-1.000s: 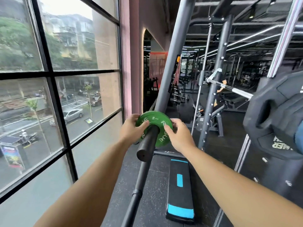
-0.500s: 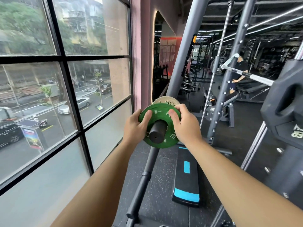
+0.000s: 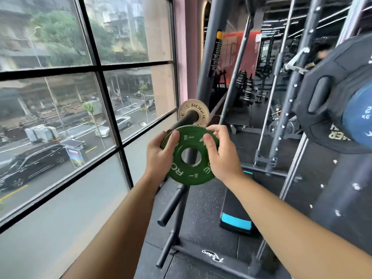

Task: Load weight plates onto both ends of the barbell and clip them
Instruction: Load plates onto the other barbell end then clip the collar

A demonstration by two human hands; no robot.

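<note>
Beside the window point(image 3: 96, 77), in the head view, the green plate point(image 3: 181, 172) was held up in both hands, its face tilted toward the camera. The left hand point(image 3: 159, 158) gripped the left rim with its thumb laid on the face, and the right hand point(image 3: 223, 158) gripped the right rim likewise, so each grip was clamped on the plate. Just beyond it, a tan plate point(image 3: 193, 115) sat on the dark sleeve point(image 3: 181, 123). Dark metal showed through the green plate's hole and a bar end point(image 3: 171, 206) stuck out below it; whether the plate was threaded on that bar could not be told, though it looked free. The step in hand seemed to be loading this end. Next, the hole would need lining up with the sleeve's end, then a straight push until green touched tan. No clip was in sight, so one would have to be fetched.
</note>
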